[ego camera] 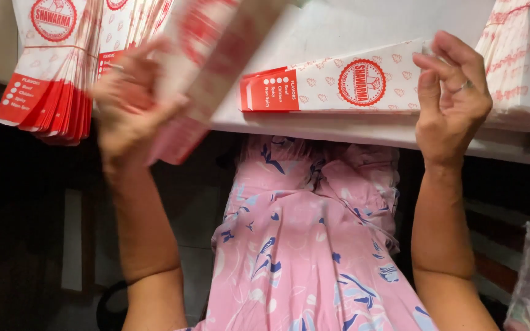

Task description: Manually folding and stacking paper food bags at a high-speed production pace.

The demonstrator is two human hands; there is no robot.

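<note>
The left hand (131, 107) grips a blurred red-and-white printed paper sleeve (207, 67) above the white counter's (314, 132) near edge. The right hand (452, 98), fingers loosely curled, touches the end of a flat sleeve (338, 86) lying there. Fanned sleeve stacks (56, 73) overhang the left end.

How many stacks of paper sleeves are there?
3: one stack far left, one behind the left hand, one far right. More may be hidden.

Left hand (131, 104) gripping blurred paper sleeve (207, 67), right hand (452, 92) touching flat sleeve (338, 86) on white table (314, 132)
</note>
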